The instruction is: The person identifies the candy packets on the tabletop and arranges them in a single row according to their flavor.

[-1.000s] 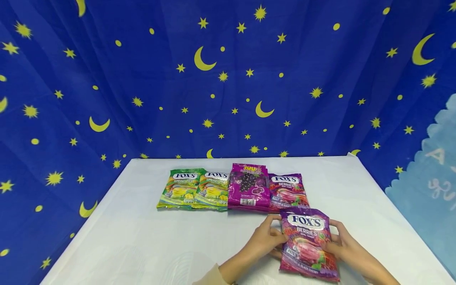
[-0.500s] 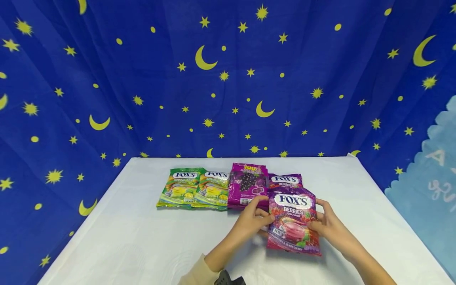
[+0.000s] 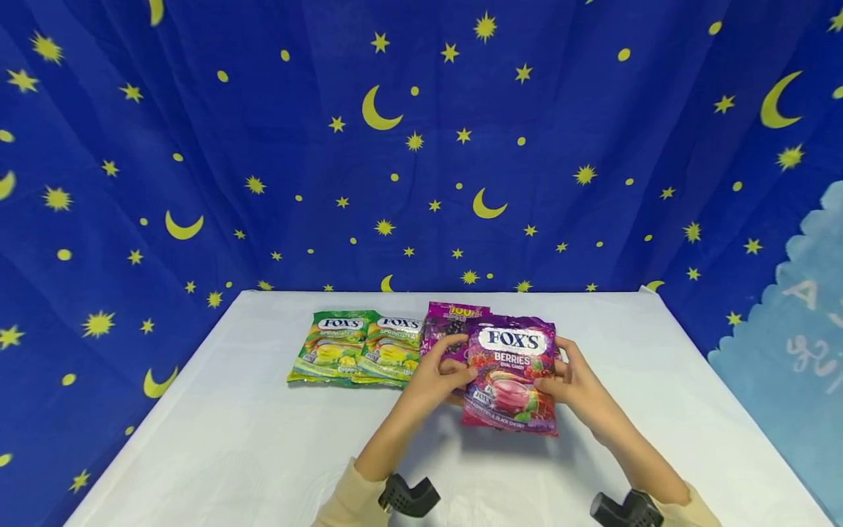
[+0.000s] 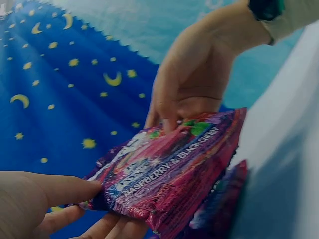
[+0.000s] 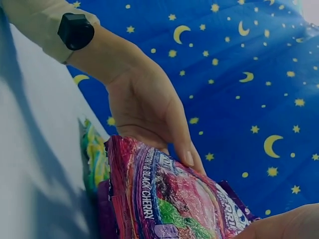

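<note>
A purple Fox's Berries candy bag (image 3: 510, 380) is held up above the table, its front toward the head camera. My left hand (image 3: 431, 373) grips its left edge, thumb on the front and fingers behind. On the right edge my right hand (image 3: 576, 380) grips it the same way. In the left wrist view the bag (image 4: 169, 169) slants between both hands, its raspberry and black cherry lettering showing. Behind it a purple grape candy bag (image 3: 437, 322) is partly covered. The second Berries bag is almost wholly hidden in the head view.
Two green Fox's Spring Tea bags, an outer one (image 3: 332, 348) and an inner one (image 3: 388, 351), lie overlapping left of the grape bag. All rest on a white table (image 3: 263, 454). A blue star-and-moon curtain (image 3: 421, 146) hangs behind. Both wrists carry black devices.
Both hands have carried the Berries bag forward and left, from the table's front right to before the grape bag. It now covers the other Berries bag. The green bags stay put.
</note>
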Demonstrator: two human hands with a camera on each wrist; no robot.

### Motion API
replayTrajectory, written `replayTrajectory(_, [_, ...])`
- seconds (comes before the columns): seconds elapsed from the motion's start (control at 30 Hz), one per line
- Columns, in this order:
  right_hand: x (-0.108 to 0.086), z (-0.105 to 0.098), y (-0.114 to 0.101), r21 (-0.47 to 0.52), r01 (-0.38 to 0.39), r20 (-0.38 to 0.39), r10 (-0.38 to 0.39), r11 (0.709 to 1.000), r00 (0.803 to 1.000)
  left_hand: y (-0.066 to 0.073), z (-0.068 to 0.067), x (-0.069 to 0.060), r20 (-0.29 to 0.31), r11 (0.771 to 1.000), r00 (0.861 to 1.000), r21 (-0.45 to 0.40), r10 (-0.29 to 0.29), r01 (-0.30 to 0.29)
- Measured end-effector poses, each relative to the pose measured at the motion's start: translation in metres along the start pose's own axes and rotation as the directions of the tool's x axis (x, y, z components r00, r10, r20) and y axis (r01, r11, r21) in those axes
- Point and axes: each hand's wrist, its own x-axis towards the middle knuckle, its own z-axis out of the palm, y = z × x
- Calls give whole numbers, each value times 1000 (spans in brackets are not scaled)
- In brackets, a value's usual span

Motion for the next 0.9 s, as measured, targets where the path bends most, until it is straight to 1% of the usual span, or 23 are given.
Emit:
replayTrajectory(0.2, [10,4,-7,23,-3,11,2,1000,1000,7,-8,1,-42,1000,999,-15,8,-8])
replayTrajectory(0.3, [12,5,-7,19,-10,5,10,1000,1000,7,-9,0,-59,1000,998,-9,0,-1])
replayTrajectory(0.43, [12,5,-6,22,-18,-7,18,1000,1000,8,-8,0,-72,1000,997,-3,4,-4])
replayTrajectory(0.53, [10,4,-6,26,-16,-10,16,1000,1000,9,-7,1,-75,1000,997,-7,10,-11])
replayTrajectory(0.67, [7,1,-7,11,-17,-12,17,1000,1000,8,-6,2,-64,1000,998,-17,6,-7])
replayTrajectory(0.77, [5,0,-8,10,-5,-9,5,1000,1000,7,-7,2,-64,1000,998,-29,-1,-1])
replayTrajectory(0.9, [3,1,-9,11,22,-4,-22,1000,1000,7,-7,3,-70,999,998,-37,4,-7])
